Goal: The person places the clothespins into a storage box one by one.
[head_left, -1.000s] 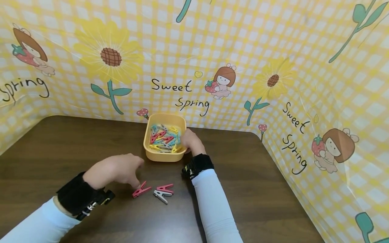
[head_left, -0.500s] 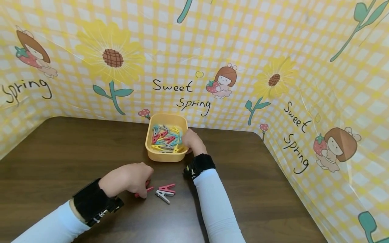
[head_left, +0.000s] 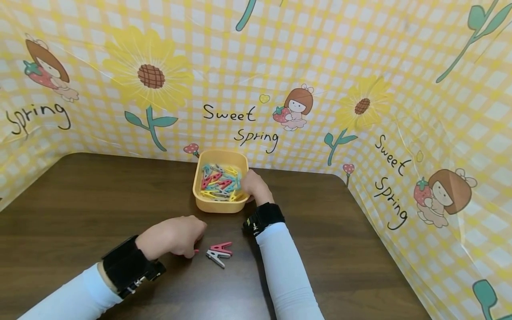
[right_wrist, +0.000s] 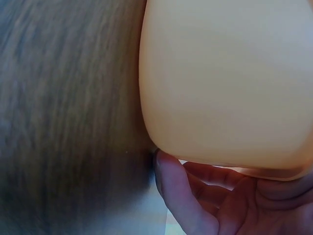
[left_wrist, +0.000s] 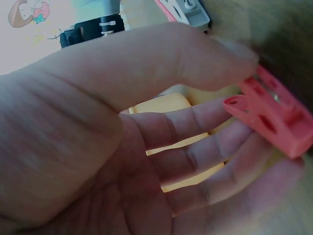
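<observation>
Here, in the head view, a red clothespin point(head_left: 195, 251) is covered by the left hand point(head_left: 176, 235) on the dark table point(head_left: 100, 195), just beside a pink clothespin point(head_left: 221, 246) and a grey clothespin point(head_left: 216, 257). The yellow tub point(head_left: 218, 203) of pegs is gripped at its right side by the right hand point(head_left: 254, 186).

In the left wrist view, the red clothespin point(left_wrist: 271, 110) is pinched between thumb and fingertips.

In the right wrist view, the tub's wall point(right_wrist: 225, 83) is clasped by curled fingers point(right_wrist: 178, 193).

Pinching a red clip point(left_wrist: 271, 117) between thumb and fingertips of the left hand point(left_wrist: 122, 147); yellow tub point(left_wrist: 166, 105) just beyond the fingers.
</observation>
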